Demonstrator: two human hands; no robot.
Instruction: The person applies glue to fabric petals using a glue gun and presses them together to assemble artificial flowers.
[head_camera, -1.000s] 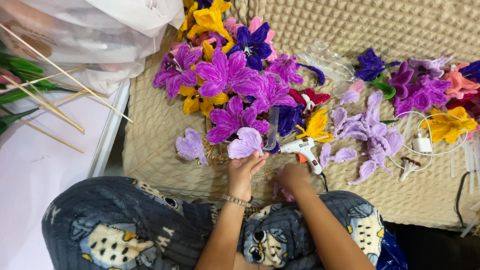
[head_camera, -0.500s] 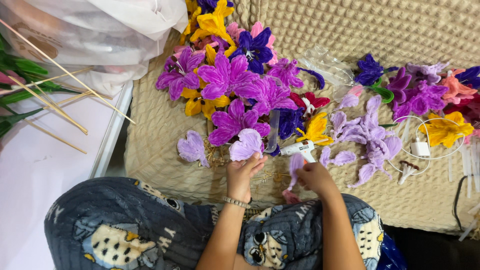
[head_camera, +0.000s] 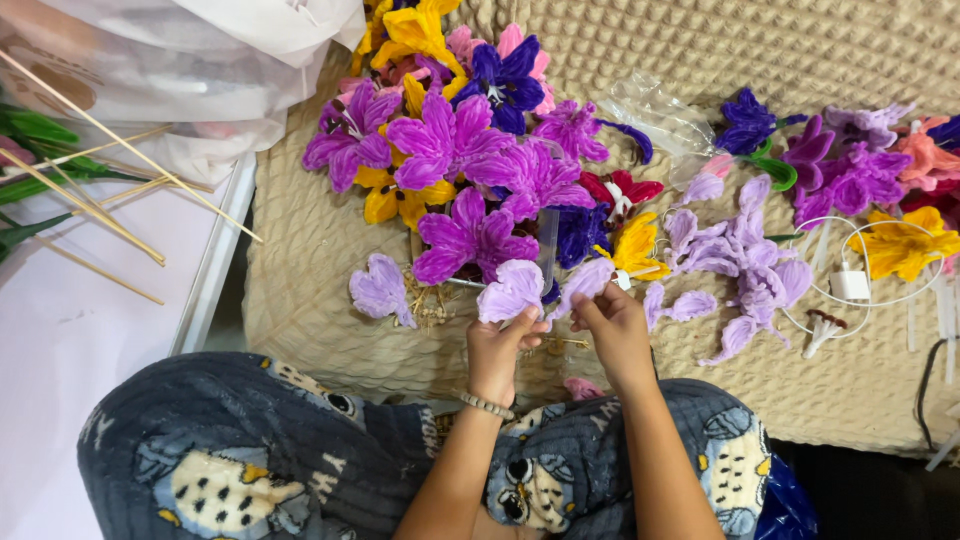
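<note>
The left hand (head_camera: 497, 352) pinches a pale lilac fuzzy pipe-cleaner petal (head_camera: 510, 291) between thumb and fingers, holding it upright. Just beside it at 3 o'clock, the right hand (head_camera: 610, 333) pinches a second pale lilac pipe-cleaner petal (head_camera: 585, 281), the two petals nearly touching. At 12 o'clock lies a heap of magenta, purple and yellow pipe-cleaner flowers (head_camera: 470, 170) on the beige textured mat (head_camera: 330, 290). A loose heart-shaped lilac petal (head_camera: 380, 290) lies at 9 o'clock.

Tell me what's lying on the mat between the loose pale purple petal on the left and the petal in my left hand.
In the head view, a small tangle of thin tan wires lies between the loose petal and the petal in the left hand.
</note>
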